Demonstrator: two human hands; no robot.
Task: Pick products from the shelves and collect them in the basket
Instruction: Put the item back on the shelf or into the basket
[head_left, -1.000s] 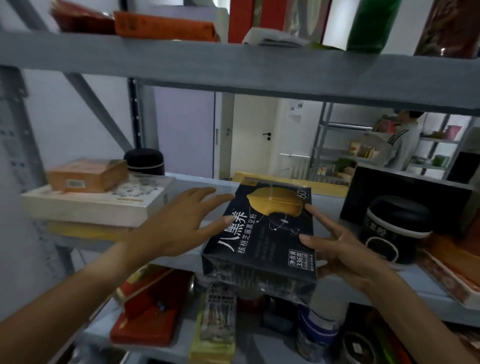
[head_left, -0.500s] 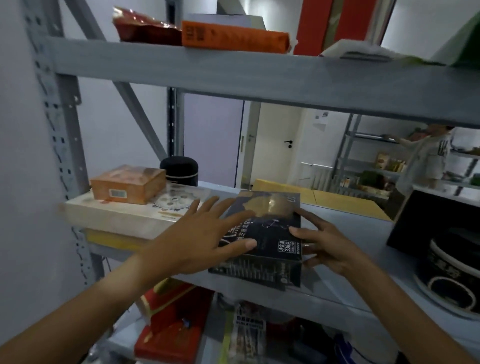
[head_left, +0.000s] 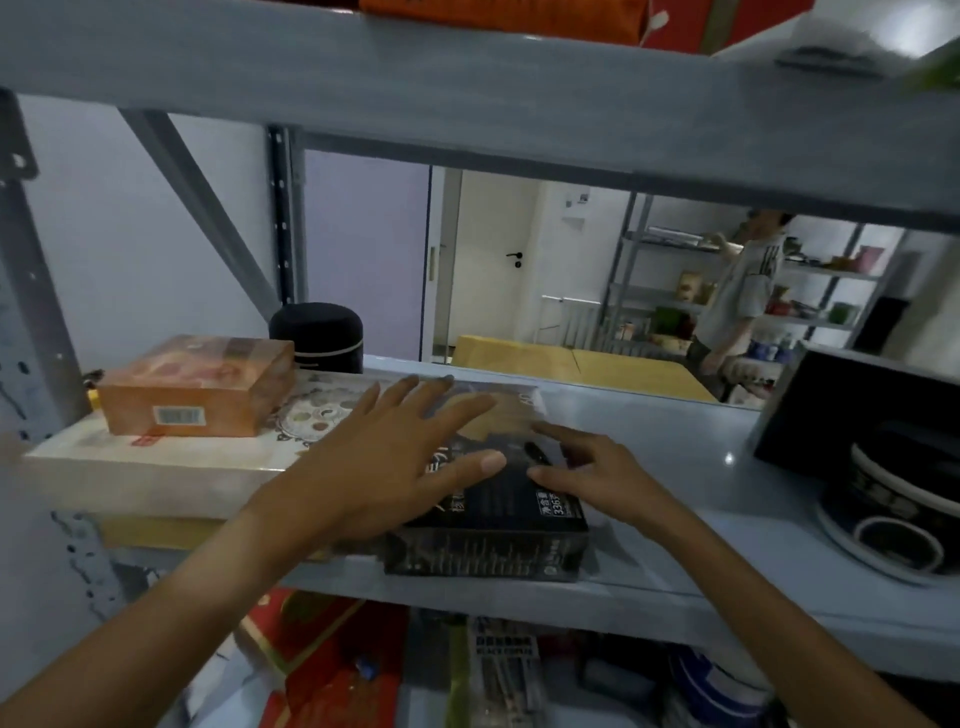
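Note:
A black product box (head_left: 488, 553) with white lettering lies flat on the grey middle shelf (head_left: 701, 467), its front edge at the shelf lip. My left hand (head_left: 395, 467) rests on its top left with the fingers spread flat. My right hand (head_left: 597, 473) touches its top right with fingertips and thumb. Neither hand wraps around the box. No basket is in view.
Left of the black box, an orange box (head_left: 197, 384) sits on a wide white flat box (head_left: 156, 467), with a black canister (head_left: 317, 332) behind. A black jar (head_left: 893, 509) and dark carton (head_left: 852, 410) stand at right. Red packages (head_left: 322, 660) fill the shelf below. A person (head_left: 743, 296) stands far behind.
The black box, held tilted between both hands a second ago, has gone down flat onto the shelf. Both hands now lie on top of it, and the view has shifted left.

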